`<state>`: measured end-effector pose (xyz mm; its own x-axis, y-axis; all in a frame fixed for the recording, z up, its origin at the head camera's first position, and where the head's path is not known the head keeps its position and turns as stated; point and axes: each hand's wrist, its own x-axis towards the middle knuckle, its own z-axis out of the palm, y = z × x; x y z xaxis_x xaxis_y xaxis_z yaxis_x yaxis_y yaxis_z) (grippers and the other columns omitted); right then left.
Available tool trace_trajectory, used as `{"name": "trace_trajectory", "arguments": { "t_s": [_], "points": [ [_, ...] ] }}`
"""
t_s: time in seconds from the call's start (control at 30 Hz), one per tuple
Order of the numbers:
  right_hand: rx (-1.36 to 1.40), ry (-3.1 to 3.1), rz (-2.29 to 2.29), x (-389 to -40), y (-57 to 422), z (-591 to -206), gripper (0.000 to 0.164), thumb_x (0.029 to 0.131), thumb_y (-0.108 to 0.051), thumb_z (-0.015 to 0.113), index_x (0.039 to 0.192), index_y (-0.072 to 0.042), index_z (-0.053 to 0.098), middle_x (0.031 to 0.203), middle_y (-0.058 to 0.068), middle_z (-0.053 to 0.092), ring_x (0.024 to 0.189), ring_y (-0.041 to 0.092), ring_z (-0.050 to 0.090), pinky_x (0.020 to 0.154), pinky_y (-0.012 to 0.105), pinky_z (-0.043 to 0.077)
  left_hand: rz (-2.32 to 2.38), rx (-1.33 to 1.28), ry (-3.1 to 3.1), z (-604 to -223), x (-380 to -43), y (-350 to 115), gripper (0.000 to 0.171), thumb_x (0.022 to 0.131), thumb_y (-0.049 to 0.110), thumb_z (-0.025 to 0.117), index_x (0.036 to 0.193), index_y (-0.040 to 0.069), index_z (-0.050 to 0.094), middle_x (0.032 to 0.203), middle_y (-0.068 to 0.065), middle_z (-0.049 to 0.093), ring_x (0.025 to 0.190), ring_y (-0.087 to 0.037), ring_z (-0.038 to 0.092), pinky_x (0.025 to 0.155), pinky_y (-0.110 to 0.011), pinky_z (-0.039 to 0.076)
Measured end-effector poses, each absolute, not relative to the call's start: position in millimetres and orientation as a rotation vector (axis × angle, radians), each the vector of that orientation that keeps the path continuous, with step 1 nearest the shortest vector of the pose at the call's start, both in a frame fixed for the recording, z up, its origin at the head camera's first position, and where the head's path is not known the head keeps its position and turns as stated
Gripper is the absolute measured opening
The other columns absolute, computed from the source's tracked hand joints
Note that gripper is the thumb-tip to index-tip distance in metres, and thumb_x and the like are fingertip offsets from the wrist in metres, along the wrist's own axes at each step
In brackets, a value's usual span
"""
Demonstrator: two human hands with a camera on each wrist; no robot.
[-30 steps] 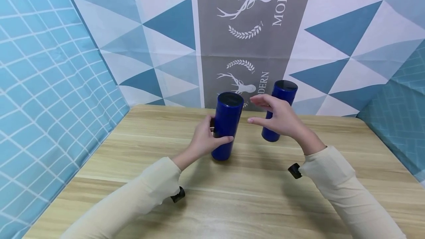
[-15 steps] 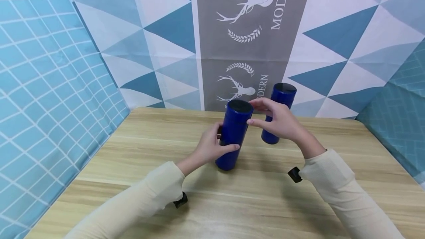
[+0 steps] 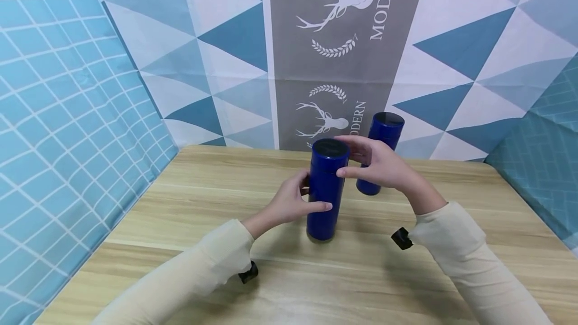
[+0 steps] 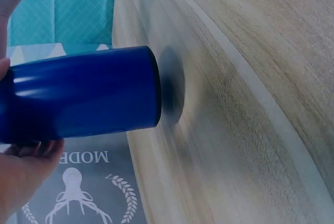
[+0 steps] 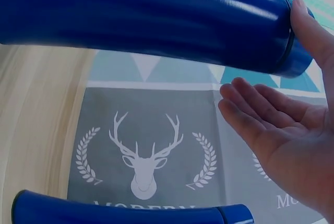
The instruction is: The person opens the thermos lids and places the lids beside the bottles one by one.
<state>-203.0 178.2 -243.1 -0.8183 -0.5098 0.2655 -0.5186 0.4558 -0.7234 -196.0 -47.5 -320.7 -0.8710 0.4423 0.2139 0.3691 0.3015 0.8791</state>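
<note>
My left hand grips a blue vacuum flask around its middle, thumb across the front and fingers behind. The flask stands nearly upright; in the left wrist view its base hangs just above the tabletop, over a dark shadow. Beside the flask's top is my right hand. Its thumb lies against the lid seam in the right wrist view, while the other fingers stay apart from the flask, loosely bent. A second blue flask stands behind the right hand, which partly hides it.
The wood-grain table reaches back to a patterned wall cloth with triangles and deer heads. Blue tiled cloth hangs at the left, teal cloth at the right.
The left hand has brought its flask rightward and nearer to me, up to the right hand. The flask leaned, then straightened. The right hand has hardly moved; the second flask stays put.
</note>
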Motion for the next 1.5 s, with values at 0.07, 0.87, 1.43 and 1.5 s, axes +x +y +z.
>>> {"name": "trace_trajectory", "arguments": {
  "t_s": [0.07, 0.87, 1.43, 1.5],
  "points": [
    [0.967, -2.670, 1.363, -202, 178, -242, 0.068, 0.083, -0.017, 0.075, 0.143, -0.009, 0.043, 0.141, 0.014, 0.053, 0.130, 0.035, 0.052, 0.107, 0.051, 0.043, 1.655, 0.790, 2.439, -321, -197, -47, 0.062, 0.074, 0.017, 0.082, 0.128, 0.011, 0.052, 0.120, -0.006, 0.064, 0.110, -0.021, 0.063, 0.098, -0.039, 0.052],
    [1.202, -2.513, 1.788, -188, 161, -251, 0.068, 0.083, -0.014, 0.074, 0.143, -0.006, 0.042, 0.139, 0.019, 0.052, 0.118, 0.019, 0.061, 0.096, 0.028, 0.054, 1.641, 0.931, 2.306, -330, -187, -62, 0.067, 0.073, 0.010, 0.082, 0.131, 0.004, 0.048, 0.124, -0.013, 0.062, 0.111, -0.025, 0.064, 0.100, -0.037, 0.052],
    [1.325, -2.454, 1.802, -183, 149, -257, 0.070, 0.080, -0.012, 0.077, 0.141, -0.004, 0.043, 0.136, 0.022, 0.054, 0.122, 0.038, 0.055, 0.102, 0.043, 0.050, 1.608, 1.040, 2.201, -333, -187, -76, 0.072, 0.074, 0.009, 0.081, 0.136, 0.006, 0.045, 0.131, -0.013, 0.059, 0.119, -0.024, 0.061, 0.105, -0.036, 0.048],
    [1.314, -2.457, 1.791, -183, 149, -258, 0.069, 0.081, -0.011, 0.076, 0.141, -0.004, 0.043, 0.136, 0.021, 0.054, 0.122, 0.038, 0.055, 0.102, 0.044, 0.050, 1.616, 1.022, 2.178, -334, -187, -77, 0.071, 0.075, 0.009, 0.080, 0.137, 0.008, 0.045, 0.133, -0.011, 0.058, 0.121, -0.024, 0.059, 0.107, -0.037, 0.047]
  ]
}}
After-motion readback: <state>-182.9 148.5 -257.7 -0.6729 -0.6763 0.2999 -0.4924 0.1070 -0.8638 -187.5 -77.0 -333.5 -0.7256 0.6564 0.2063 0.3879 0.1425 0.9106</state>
